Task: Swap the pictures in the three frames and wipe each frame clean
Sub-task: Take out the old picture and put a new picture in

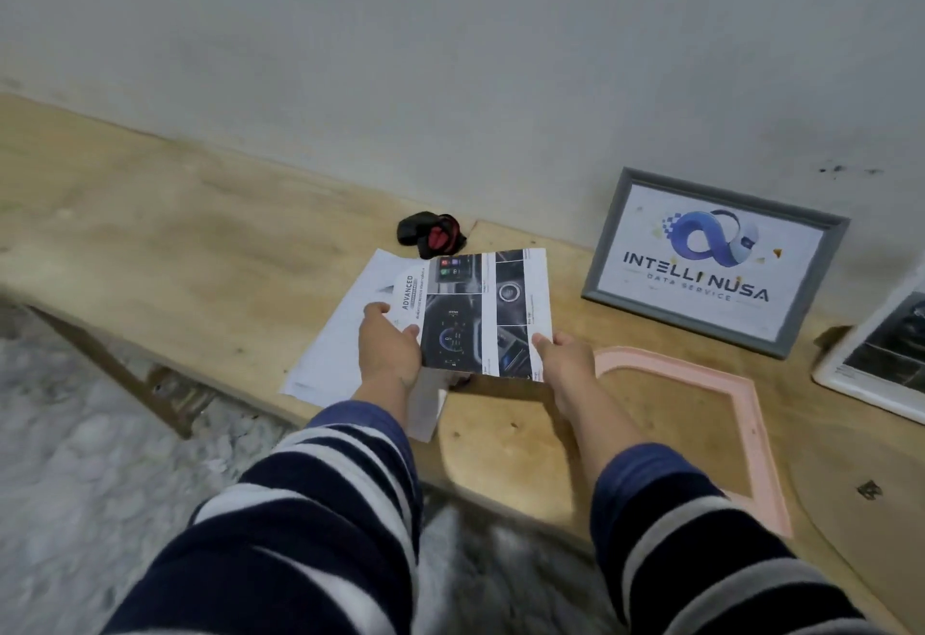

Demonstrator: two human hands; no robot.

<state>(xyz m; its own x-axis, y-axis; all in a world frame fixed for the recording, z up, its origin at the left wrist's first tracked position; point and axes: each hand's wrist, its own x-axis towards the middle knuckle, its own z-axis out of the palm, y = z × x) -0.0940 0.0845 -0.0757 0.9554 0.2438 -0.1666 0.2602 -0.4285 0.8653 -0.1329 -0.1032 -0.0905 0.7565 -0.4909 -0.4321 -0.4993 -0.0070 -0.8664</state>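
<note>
A wooden table [175, 234] is seen from above, running from the left edge to the lower right corner, against a pale wall.

Several things are cut off or hard to read. At the right edge, a white frame [873, 364] holding a dark picture is only partly in view. The small print on the car brochure picture [480, 314] at the centre is blurred; only the word "ADVANCED" can be made out. A black and red cloth [433, 234], bunched above the picture near the wall, is too crumpled for its shape to be told. The lower edge of a white sheet [340, 334] is hidden behind the left hand [388, 349] and its striped sleeve [320, 509].

The brochure picture is held at centre frame, just above the table, its long axis running left to right and its printed text turned sideways. Its left edge is pinched by the left hand, thumb on top. Its lower right corner is pinched by the right hand [563, 359], thumb also on top.

Lower right of the hands, an empty pink frame [756, 434] lies flat on the table, bare wood showing through it. At the upper right, a grey frame [615, 229] with an "INTELLI NUSA" logo picture is propped against the wall.
</note>
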